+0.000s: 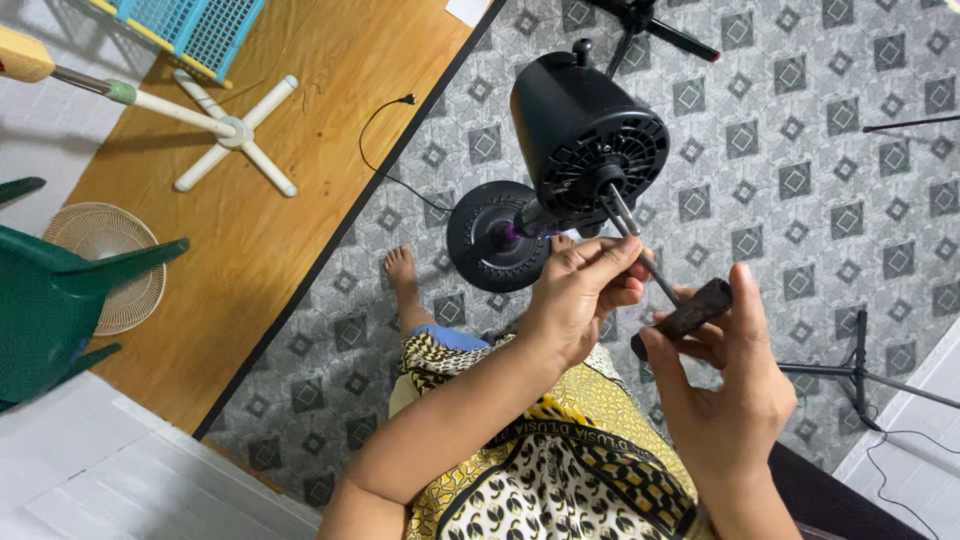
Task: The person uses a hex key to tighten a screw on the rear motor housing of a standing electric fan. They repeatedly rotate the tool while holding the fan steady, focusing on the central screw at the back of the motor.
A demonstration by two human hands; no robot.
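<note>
The right hand (725, 385) is closest, its fingers closed around a dark cylindrical tool handle (690, 315). Just beyond it, the left hand (580, 290) pinches the thin metal shaft (625, 220) projecting from the black fan motor housing (585, 125). Behind the housing, the fan's round base (485, 235) rests on the patterned floor (800, 180).
</note>
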